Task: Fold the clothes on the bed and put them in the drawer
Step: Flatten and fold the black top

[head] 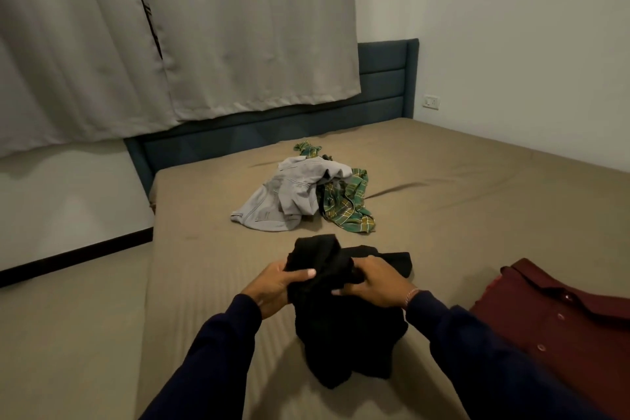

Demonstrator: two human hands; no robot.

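A crumpled black garment (pixel 344 334) hangs bunched over the near part of the bed (pixel 460 215), its lower end resting on the brown sheet. My left hand (pixel 276 286) grips its upper left part with thumb on top. My right hand (pixel 375 283) grips the upper right part close beside it. Farther up the bed lies a rumpled grey garment (pixel 289 194) and, partly under it, a green plaid garment (pixel 351 208). A dark red buttoned shirt (pixel 559 320) lies flat at the right edge of the bed.
A blue padded headboard (pixel 381 85) stands behind the bed under grey curtains (pixel 204 27). Bare floor (pixel 61 334) runs along the bed's left side. A wall socket (pixel 431 102) sits on the right wall. No drawer is in view.
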